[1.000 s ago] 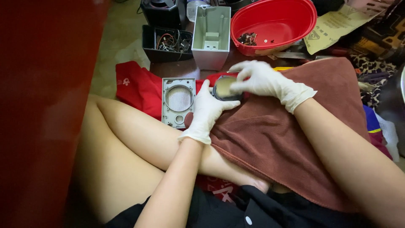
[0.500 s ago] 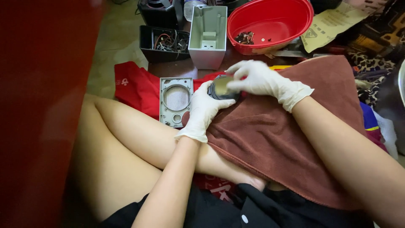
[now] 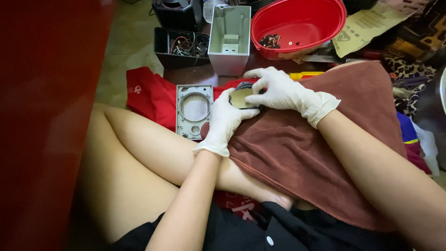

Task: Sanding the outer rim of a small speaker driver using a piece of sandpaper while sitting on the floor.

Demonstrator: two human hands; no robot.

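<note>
- Left hand [image 3: 224, 122] and right hand [image 3: 278, 90], both gloved, grip round speaker part [image 3: 241, 97].
- Red bowl [image 3: 325, 28]: small dark parts [image 3: 271, 41].
- Black box [image 3: 163, 46]: wires [image 3: 188, 45].
- Grey housing [image 3: 229, 39]: open.

Open room lies at lower centre of the frame, across the bare brown towel [image 3: 297, 158] between the two forearms. Toward the top a grey housing [image 3: 228, 39], a black box of wires [image 3: 181, 46] and a red basin [image 3: 297, 23] stand close together, blocking that way. At centre left a grey faceplate [image 3: 194, 111] lies just beside the left hand [image 3: 223, 123]. A red panel [image 3: 42, 125] walls off the left edge.
</note>
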